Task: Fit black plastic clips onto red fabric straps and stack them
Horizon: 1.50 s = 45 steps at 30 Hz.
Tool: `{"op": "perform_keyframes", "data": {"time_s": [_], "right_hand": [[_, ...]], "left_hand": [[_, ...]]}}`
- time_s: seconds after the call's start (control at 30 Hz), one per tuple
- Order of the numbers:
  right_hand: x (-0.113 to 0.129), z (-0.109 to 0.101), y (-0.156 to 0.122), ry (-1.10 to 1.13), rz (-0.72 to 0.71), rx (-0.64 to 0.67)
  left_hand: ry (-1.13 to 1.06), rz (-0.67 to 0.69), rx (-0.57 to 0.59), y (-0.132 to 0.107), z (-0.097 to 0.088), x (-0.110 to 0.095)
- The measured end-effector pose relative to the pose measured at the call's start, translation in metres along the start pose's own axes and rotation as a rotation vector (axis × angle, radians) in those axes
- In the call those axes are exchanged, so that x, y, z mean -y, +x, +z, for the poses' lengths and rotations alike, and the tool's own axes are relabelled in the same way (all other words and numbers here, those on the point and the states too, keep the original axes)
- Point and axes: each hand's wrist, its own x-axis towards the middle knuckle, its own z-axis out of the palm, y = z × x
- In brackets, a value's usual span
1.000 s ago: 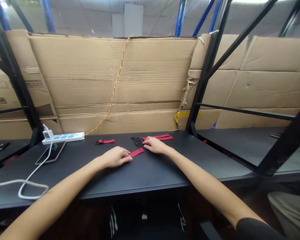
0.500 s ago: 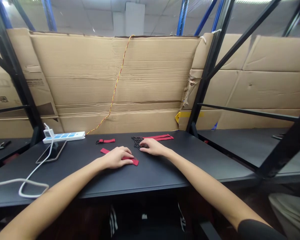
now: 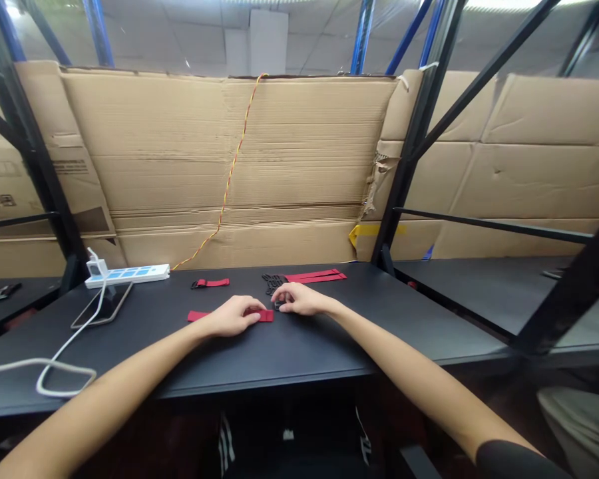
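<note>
My left hand [image 3: 232, 317] is closed on a red webbing strap [image 3: 266, 316] lying on the black tabletop. The strap's two ends stick out on either side of the hand. Just to the right, my right hand [image 3: 303, 300] pinches a small black buckle [image 3: 277, 306] close to the strap's right end, the two slightly apart. Behind that hand is a pile of black buckles [image 3: 270, 282], with more red straps [image 3: 319, 275] beside it. Farther left, a short red strap with a black buckle [image 3: 210, 283] lies by itself.
A white power strip [image 3: 134, 273] sits at the back left, its white cable [image 3: 62, 350] looping over the table. A phone [image 3: 103, 306] lies there too. Cardboard [image 3: 229, 153] stands behind the table, between dark metal posts [image 3: 404, 166].
My right hand has come away from the buckle pile, nearer to me and slightly left, with a buckle in its fingers. The strap under my left hand has turned nearly level and shifted left.
</note>
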Motion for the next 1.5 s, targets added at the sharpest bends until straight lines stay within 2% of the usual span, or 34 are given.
{"op": "perform_keyframes", "data": {"time_s": [0.13, 0.27, 0.33, 0.4, 0.63, 0.83, 1.03, 1.3, 1.4, 1.5], "right_hand": [[0.006, 0.000, 0.000, 0.188, 0.000, -0.034], [0.010, -0.001, -0.001, 0.612, 0.062, -0.073], [0.010, 0.001, -0.001, 0.791, 0.098, -0.059], [0.009, 0.004, -0.001, 0.876, 0.114, -0.031], [0.010, 0.014, 0.000, 0.976, 0.098, 0.042], [0.015, 0.015, -0.003, 1.033, 0.096, 0.103], [0.016, 0.009, -0.003, 0.996, 0.086, -0.005], [0.018, 0.015, -0.002, 0.986, 0.069, 0.093], [0.019, 0.017, -0.001, 1.018, 0.065, 0.051], [0.019, 0.018, 0.000, 1.012, 0.051, 0.023]], "left_hand": [[-0.001, -0.085, -0.060, 0.003, -0.002, 0.000], [-0.091, -0.142, -0.166, 0.007, -0.005, 0.008], [-0.195, -0.140, -0.157, 0.008, -0.005, 0.011], [-0.267, -0.125, -0.128, 0.008, -0.005, 0.011], [-0.314, -0.086, -0.072, 0.007, -0.003, 0.005], [-0.354, -0.049, -0.045, 0.008, -0.003, 0.004], [-0.524, -0.046, -0.079, 0.008, -0.005, 0.002], [-0.529, -0.057, -0.049, 0.008, -0.001, 0.000], [-0.592, -0.048, -0.117, 0.007, 0.002, -0.005], [-0.501, 0.011, -0.137, 0.006, 0.003, -0.010]]}}
